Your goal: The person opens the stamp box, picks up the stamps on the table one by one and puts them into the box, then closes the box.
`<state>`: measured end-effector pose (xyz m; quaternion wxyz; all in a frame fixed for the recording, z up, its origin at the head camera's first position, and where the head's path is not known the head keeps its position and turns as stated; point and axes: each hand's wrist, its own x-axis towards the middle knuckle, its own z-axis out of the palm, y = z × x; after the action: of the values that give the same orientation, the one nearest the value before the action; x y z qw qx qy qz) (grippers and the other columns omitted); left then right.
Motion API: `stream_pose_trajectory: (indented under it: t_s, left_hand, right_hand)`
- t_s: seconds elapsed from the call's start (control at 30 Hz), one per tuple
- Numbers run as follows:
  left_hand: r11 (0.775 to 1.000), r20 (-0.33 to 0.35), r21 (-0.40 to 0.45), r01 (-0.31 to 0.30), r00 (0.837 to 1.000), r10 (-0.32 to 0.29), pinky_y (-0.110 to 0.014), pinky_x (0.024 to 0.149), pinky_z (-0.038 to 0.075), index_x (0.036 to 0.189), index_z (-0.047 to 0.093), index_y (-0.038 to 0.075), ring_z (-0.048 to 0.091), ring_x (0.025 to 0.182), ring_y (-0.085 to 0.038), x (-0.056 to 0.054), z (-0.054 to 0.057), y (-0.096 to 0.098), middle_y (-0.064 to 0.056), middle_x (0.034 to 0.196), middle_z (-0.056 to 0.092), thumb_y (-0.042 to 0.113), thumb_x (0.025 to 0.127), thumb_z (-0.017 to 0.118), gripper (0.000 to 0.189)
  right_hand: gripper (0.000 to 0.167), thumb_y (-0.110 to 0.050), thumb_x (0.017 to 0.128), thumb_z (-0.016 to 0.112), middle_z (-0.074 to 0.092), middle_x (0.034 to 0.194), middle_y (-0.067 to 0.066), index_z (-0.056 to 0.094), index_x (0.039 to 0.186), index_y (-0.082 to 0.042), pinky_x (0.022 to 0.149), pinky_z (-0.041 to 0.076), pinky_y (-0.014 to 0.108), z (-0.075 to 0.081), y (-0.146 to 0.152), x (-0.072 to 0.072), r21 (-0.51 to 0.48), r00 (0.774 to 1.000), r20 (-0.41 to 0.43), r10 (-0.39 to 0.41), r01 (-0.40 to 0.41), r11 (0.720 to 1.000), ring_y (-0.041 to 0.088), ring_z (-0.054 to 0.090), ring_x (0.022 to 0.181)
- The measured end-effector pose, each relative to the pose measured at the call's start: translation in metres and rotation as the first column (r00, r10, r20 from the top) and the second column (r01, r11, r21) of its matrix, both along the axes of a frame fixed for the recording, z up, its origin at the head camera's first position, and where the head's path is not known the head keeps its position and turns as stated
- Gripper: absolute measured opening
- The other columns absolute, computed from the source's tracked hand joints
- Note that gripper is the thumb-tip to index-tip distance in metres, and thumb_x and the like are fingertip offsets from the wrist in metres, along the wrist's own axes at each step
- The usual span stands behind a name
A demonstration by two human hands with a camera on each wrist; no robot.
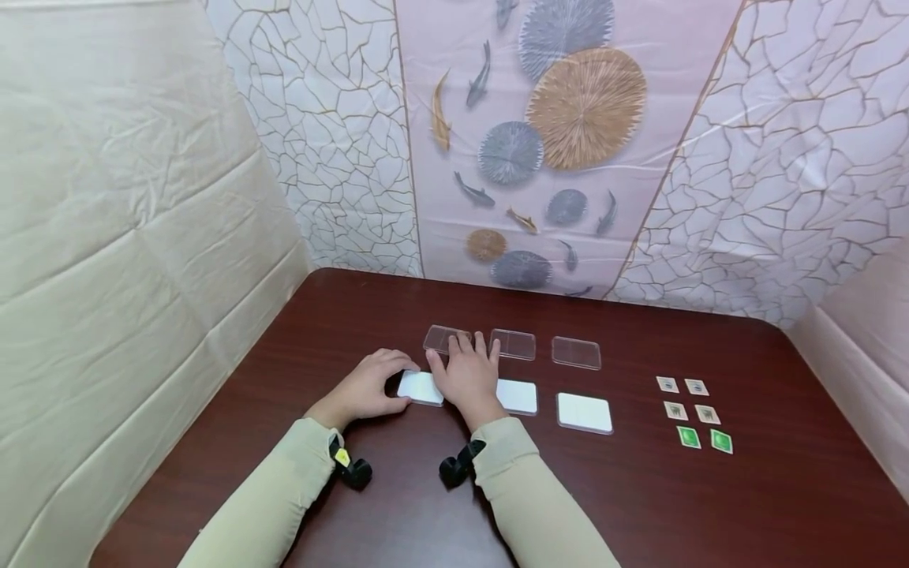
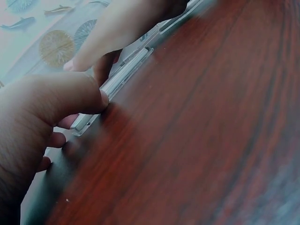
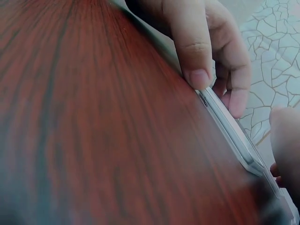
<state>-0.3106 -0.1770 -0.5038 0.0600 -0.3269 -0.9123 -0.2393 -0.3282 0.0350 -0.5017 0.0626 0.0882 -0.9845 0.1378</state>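
My left hand grips the left end of a shallow clear plastic case filled with white cards, the leftmost of a row of three on the table. In the right wrist view its thumb presses the case's near edge, with the fingers on the far side. Over the right end of that case stretches my right hand, fingers spread forward and holding nothing that shows. Its fingertips overlap a clear empty lid behind, and its palm partly hides the middle case of white cards.
A third case of white cards lies to the right. Two more clear lids, one middle and one right, lie behind. Several small square cards, some green, sit at the right. A patterned curtain closes the table's back.
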Motion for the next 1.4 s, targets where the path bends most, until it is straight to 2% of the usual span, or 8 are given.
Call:
stream_pose_trajectory:
  t_s: [0.27,0.33,0.53,0.73,0.97,1.07,1.2,1.4]
  left_hand:
    - [1.0,-0.017,0.004,0.007,1.0,-0.007,-0.051,0.105,0.04,0.12,0.068,0.015,0.053,0.121,-0.024,-0.002,0.004,0.003,-0.001,0.124,0.063,0.028,0.079,0.075,0.044]
    - [1.0,-0.018,0.01,0.011,1.0,-0.01,-0.052,0.105,0.04,0.12,0.068,0.015,0.053,0.121,-0.025,-0.002,0.005,0.003,-0.001,0.123,0.063,0.028,0.078,0.075,0.044]
    - [1.0,0.002,0.006,0.002,1.0,-0.002,-0.052,0.106,0.04,0.12,0.068,0.015,0.053,0.121,-0.024,-0.002,0.003,0.003,-0.002,0.125,0.063,0.029,0.079,0.074,0.044]
    - [1.0,0.006,-0.001,-0.009,1.0,0.009,-0.052,0.106,0.039,0.121,0.068,0.016,0.053,0.122,-0.024,-0.001,0.002,0.003,-0.001,0.126,0.063,0.029,0.08,0.075,0.044]
    - [1.0,0.029,0.008,-0.011,1.0,0.011,-0.053,0.107,0.038,0.122,0.068,0.016,0.052,0.124,-0.025,0.004,-0.001,0.005,-0.002,0.128,0.062,0.029,0.08,0.074,0.044]
    - [1.0,0.01,0.02,-0.003,1.0,0.002,-0.052,0.106,0.04,0.121,0.068,0.015,0.053,0.122,-0.025,0.004,-0.003,0.005,-0.002,0.126,0.063,0.029,0.079,0.075,0.044]
    - [1.0,-0.017,0.024,0.005,1.0,-0.005,-0.05,0.104,0.042,0.12,0.069,0.014,0.054,0.12,-0.024,0.003,-0.004,0.005,-0.001,0.123,0.065,0.029,0.078,0.076,0.046]
    - [1.0,0.005,0.008,-0.012,1.0,0.012,-0.052,0.106,0.039,0.125,0.067,0.01,0.052,0.124,-0.025,0.001,0.0,0.006,-0.002,0.126,0.063,0.028,0.079,0.076,0.05]
  right_hand:
    - [0.08,-0.066,0.102,0.019,0.026,0.165,0.01,0.035,0.158,-0.011,0.121,0.006,0.059,0.007,-0.002,-0.003,-0.046,0.997,0.073,0.001,0.002,0.999,0.034,0.015,0.154]
    - [0.081,-0.067,0.102,0.018,0.023,0.166,0.01,0.033,0.159,-0.011,0.122,0.004,0.058,0.006,-0.003,-0.004,-0.047,0.997,0.082,0.002,0.002,0.999,0.033,0.013,0.154]
    - [0.08,-0.065,0.103,0.02,0.023,0.166,0.011,0.034,0.158,-0.008,0.122,-0.005,0.054,0.003,-0.006,-0.007,-0.034,0.998,0.068,0.009,-0.007,0.999,0.031,0.008,0.155]
    - [0.081,-0.065,0.103,0.017,0.022,0.166,0.012,0.032,0.158,-0.008,0.122,-0.004,0.053,0.001,-0.007,-0.009,-0.022,0.997,0.072,0.023,-0.021,1.0,0.03,0.01,0.155]
    - [0.078,-0.062,0.104,0.02,0.02,0.167,0.012,0.031,0.159,-0.007,0.123,0.0,0.054,-0.001,-0.007,-0.008,-0.035,0.996,0.082,0.041,-0.038,0.999,0.03,0.011,0.155]
    - [0.077,-0.061,0.105,0.021,0.018,0.168,0.011,0.028,0.16,-0.008,0.123,0.003,0.052,-0.003,-0.008,-0.006,-0.039,0.998,0.048,0.051,-0.049,0.998,0.03,0.011,0.155]
    - [0.072,-0.056,0.106,0.027,0.021,0.167,0.012,0.03,0.159,-0.008,0.123,0.009,0.051,-0.001,-0.009,0.001,-0.081,0.992,-0.062,0.11,-0.114,0.99,0.031,0.015,0.154]
    - [0.057,-0.045,0.107,0.037,0.035,0.161,0.012,0.054,0.146,-0.006,0.123,0.015,0.049,0.004,-0.009,0.019,-0.186,0.948,-0.22,0.228,-0.271,0.944,0.031,0.024,0.152]
